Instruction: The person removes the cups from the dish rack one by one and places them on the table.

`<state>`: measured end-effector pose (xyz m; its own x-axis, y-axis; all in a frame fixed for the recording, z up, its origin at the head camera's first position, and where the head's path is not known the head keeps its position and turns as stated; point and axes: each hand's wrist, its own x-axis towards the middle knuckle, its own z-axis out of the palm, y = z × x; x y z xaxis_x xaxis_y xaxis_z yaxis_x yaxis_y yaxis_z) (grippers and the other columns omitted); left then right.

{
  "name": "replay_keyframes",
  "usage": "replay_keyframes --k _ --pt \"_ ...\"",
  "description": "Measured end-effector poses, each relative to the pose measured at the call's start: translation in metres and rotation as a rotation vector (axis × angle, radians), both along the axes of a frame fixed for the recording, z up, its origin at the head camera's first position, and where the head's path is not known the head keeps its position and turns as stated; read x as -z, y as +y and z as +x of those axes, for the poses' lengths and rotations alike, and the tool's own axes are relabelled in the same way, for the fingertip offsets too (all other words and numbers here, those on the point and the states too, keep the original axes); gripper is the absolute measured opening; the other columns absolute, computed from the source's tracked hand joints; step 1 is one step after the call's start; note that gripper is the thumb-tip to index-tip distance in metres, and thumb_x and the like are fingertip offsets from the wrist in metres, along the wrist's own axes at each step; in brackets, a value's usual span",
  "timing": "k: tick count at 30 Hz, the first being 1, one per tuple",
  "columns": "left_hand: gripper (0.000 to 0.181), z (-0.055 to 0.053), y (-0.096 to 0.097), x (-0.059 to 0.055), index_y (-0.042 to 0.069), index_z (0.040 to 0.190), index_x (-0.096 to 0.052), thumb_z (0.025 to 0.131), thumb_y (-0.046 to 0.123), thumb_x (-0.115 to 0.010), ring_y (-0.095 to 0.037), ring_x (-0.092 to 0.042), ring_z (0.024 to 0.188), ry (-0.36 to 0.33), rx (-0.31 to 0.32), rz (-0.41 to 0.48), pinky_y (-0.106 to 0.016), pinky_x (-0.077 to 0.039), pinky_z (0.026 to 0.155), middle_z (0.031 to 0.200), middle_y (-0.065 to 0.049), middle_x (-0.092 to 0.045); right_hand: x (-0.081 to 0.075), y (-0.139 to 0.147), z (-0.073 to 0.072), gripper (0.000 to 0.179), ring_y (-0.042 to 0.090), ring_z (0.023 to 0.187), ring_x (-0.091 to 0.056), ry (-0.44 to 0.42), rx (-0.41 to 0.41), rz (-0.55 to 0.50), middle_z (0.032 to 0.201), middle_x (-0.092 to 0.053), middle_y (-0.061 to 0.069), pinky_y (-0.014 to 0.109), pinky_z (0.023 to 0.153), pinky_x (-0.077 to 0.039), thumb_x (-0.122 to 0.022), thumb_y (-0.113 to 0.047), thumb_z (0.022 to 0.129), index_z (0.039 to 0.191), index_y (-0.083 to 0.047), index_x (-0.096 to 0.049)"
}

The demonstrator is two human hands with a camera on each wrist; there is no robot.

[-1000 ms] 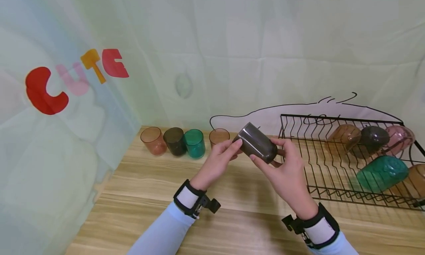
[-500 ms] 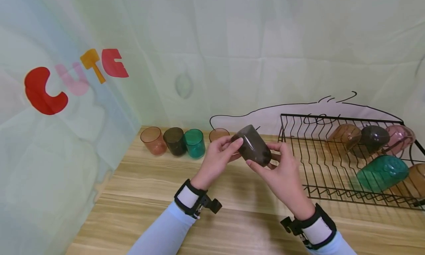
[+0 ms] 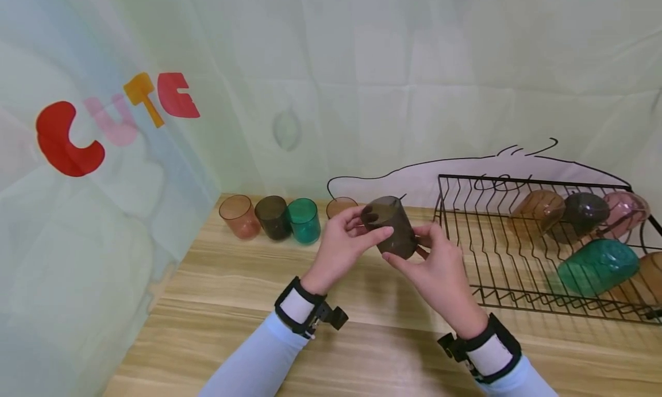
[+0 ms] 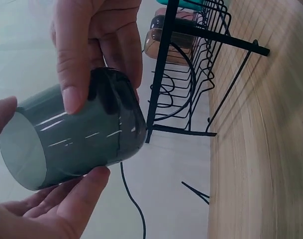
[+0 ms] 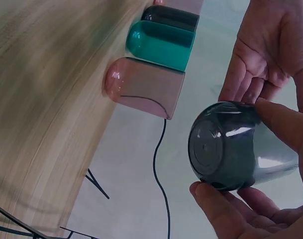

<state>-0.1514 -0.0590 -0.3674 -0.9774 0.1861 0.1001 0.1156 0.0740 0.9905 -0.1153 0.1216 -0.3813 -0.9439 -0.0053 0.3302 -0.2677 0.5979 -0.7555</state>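
Both hands hold a dark grey see-through cup above the wooden tabletop, left of the wire rack. The cup stands nearly upright, its mouth up and tipped toward the left hand. My left hand pinches it near the rim, thumb in front. My right hand cups its rounded base from the right and below. In the left wrist view the cup lies between my left hand's fingers and the right hand's fingers. The right wrist view faces the cup's base.
Several cups stand in a row by the back curtain: orange, dark, green, and a brownish one behind my left hand. A black wire dish rack at the right holds several cups lying down, among them a green one.
The dark cup has been turned from a slanted lie to nearly upright, mouth up. Both hands have shifted slightly left with it.
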Motion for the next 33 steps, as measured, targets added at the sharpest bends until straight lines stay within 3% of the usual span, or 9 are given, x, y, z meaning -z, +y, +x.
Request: replay_keyframes --k 6,10,15,20,25,33 --pt "0.062 -0.004 0.005 0.004 0.016 0.125 -0.054 0.072 0.038 -0.079 -0.019 -0.063 0.103 0.071 -0.035 -0.051 -0.031 -0.054 0.085 0.115 -0.006 -0.062 0.001 0.008 -0.004 0.062 0.03 0.109 -0.06 -0.053 -0.022 0.143 0.119 -0.062 0.012 0.047 0.089 -0.051 -0.079 -0.035 0.073 0.123 -0.006 -0.054" --pt "0.064 -0.004 0.008 0.001 0.01 0.13 -0.05 0.076 0.028 -0.078 -0.028 -0.059 0.112 0.089 -0.034 -0.077 -0.037 -0.051 0.093 0.122 -0.012 -0.059 -0.001 0.013 -0.004 0.067 0.036 0.114 -0.056 -0.108 -0.022 0.219 0.126 -0.058 0.019 0.051 0.091 -0.049 -0.075 -0.038 0.076 0.129 -0.004 -0.052" --pt "0.062 -0.005 0.013 0.004 0.003 0.131 -0.048 0.078 0.02 -0.076 -0.033 -0.056 0.116 0.107 -0.033 -0.104 -0.045 -0.047 0.097 0.125 -0.017 -0.057 -0.002 0.019 -0.005 0.069 0.038 0.12 -0.052 -0.09 -0.013 0.259 0.131 -0.054 0.02 0.053 0.096 -0.045 -0.075 -0.039 0.076 0.13 -0.002 -0.052" --pt "0.063 -0.019 0.021 0.025 0.009 0.132 -0.048 0.078 0.026 -0.076 -0.027 -0.055 0.119 0.102 -0.041 -0.138 -0.048 -0.043 0.101 0.127 -0.011 -0.058 -0.004 0.024 -0.004 0.068 0.038 0.118 -0.053 -0.067 -0.006 0.262 0.131 -0.054 0.021 0.053 0.095 -0.046 -0.074 -0.039 0.077 0.13 -0.003 -0.051" --pt "0.067 -0.036 0.028 0.054 0.017 0.132 -0.049 0.075 0.04 -0.076 -0.014 -0.057 0.114 0.17 -0.09 -0.224 -0.04 -0.049 0.095 0.124 0.001 -0.06 -0.005 0.027 -0.004 0.067 0.038 0.117 -0.054 -0.047 0.002 0.267 0.13 -0.055 0.021 0.053 0.093 -0.047 -0.075 -0.037 0.077 0.13 -0.003 -0.051" --pt "0.063 -0.048 0.036 0.071 0.013 0.132 -0.047 0.079 0.036 -0.074 -0.018 -0.056 0.117 0.213 -0.126 -0.288 -0.038 -0.05 0.091 0.126 -0.005 -0.057 -0.005 0.03 -0.005 0.065 0.036 0.12 -0.052 -0.031 0.017 0.272 0.129 -0.056 0.019 0.052 0.097 -0.045 -0.076 -0.036 0.076 0.128 -0.004 -0.054"
